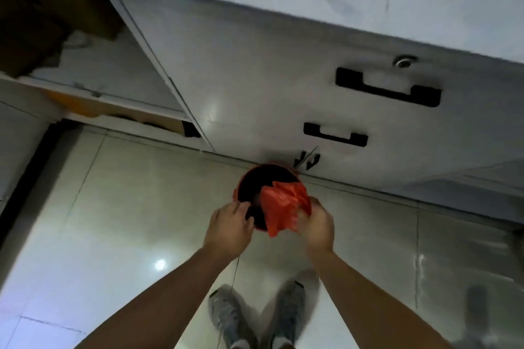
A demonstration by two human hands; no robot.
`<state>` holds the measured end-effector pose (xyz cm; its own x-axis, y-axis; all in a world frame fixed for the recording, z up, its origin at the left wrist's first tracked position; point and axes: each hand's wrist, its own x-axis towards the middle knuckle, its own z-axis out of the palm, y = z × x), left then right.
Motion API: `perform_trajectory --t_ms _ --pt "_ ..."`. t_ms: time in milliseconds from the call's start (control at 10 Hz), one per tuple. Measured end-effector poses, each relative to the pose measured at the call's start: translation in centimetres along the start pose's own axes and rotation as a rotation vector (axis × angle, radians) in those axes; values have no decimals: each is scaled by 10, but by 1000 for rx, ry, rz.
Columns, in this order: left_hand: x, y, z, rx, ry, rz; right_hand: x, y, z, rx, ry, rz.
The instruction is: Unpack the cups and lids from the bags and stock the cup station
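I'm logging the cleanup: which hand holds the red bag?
The right hand grips the red bag over the bin; the left hand holds only the bin's rim.

Two bare forearms, pair of mottled grey sneakers

Glossy pale tiled floor below grey metal cabinet with black handles.
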<state>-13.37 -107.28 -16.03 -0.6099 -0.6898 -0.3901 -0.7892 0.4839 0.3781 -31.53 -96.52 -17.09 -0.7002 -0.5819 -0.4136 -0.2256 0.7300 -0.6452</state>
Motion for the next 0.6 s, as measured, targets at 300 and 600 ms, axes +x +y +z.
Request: perform_trajectory --t_ms 300,600 --pt "83 -92 148 -76 150 -24 119 92 158 -258 -65 -132" --pt "90 -110 164 -68 134 -73 135 102 179 -588 -152 -194"
